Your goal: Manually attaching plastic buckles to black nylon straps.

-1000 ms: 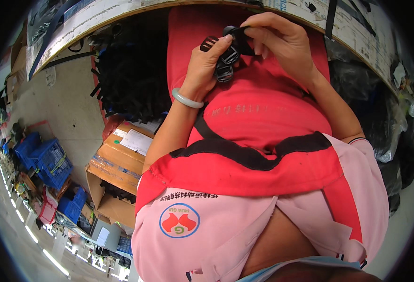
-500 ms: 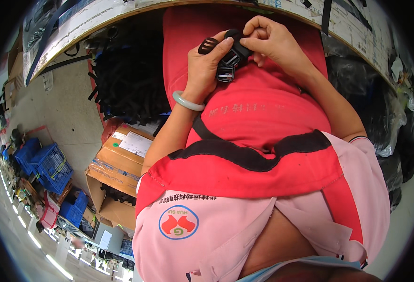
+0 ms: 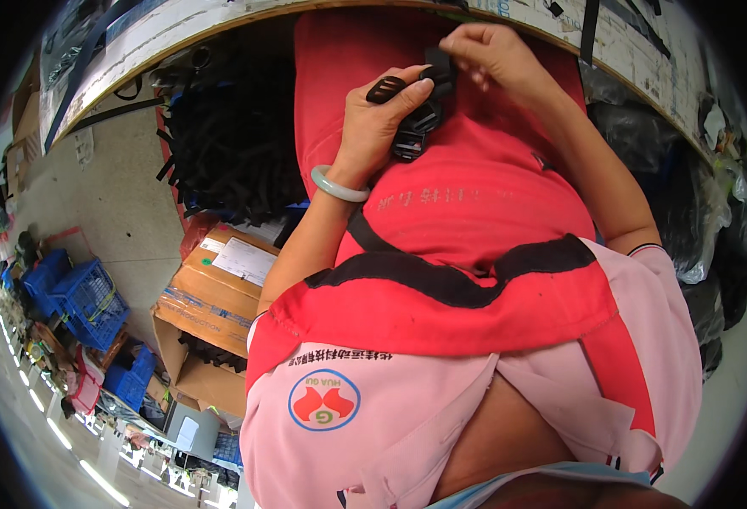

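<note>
My left hand [image 3: 375, 119] is closed around a bunch of black plastic buckles [image 3: 413, 136] above my lap, with thumb and fingers pressed together. A slotted black plastic piece [image 3: 385, 89] sticks out past its fingers on the left. From the buckles a black webbing strap [image 3: 438, 61] runs up toward the table edge. My right hand [image 3: 502, 61] pinches the strap's upper end between thumb and forefinger; its other fingers are curled and slightly blurred. How the strap threads through the buckles is too dark to make out.
The worktable's edge [image 3: 246, 21] curves across the top, above my hands. Left of my red apron [image 3: 339, 51] lies a heap of black straps [image 3: 229, 144]. An open cardboard box [image 3: 212, 280] stands by my left elbow, blue crates [image 3: 93, 301] farther off. Plastic bags [image 3: 688, 204] lie at right.
My right hand has moved up and slightly away from the left, and the strap now stretches between them. The left hand has tilted the buckles slightly and shifted a little right.
</note>
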`<state>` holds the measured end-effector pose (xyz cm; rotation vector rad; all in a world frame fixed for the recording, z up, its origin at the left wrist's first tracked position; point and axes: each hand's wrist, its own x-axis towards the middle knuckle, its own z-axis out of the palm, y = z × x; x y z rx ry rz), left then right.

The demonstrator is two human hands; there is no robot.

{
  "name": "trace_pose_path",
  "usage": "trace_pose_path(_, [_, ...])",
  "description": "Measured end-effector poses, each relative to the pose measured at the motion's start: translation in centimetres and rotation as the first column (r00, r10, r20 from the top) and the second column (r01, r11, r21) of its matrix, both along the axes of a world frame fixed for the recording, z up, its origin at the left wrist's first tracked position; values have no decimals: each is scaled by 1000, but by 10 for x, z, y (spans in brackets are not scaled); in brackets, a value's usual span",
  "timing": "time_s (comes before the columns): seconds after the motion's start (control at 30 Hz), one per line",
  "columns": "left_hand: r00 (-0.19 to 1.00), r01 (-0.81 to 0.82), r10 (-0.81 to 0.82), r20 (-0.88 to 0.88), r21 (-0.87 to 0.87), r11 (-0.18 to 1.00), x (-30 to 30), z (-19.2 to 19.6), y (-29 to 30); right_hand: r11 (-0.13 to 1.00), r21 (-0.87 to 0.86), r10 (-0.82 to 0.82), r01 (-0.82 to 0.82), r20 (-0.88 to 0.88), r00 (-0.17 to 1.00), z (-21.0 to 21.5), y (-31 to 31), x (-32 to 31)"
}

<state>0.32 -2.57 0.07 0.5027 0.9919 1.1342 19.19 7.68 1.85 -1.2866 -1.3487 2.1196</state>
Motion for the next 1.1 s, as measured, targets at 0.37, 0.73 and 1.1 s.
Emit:
trace_pose_path(0.37, [974,-28,42,222,-66,997,-5,-13,-1,728,634,366,261,-681,634,115,-14,-137])
trace_pose_path(0.73, [947,-56,77,313,-74,996,-14,-9,-3,406,677,270,-614,553,788,47,12,-110])
trace_pose_path(1.1, [870,130,-59,490,-113,985,-26,-4,6,897,401,152,-187,119,981,37,17,-58])
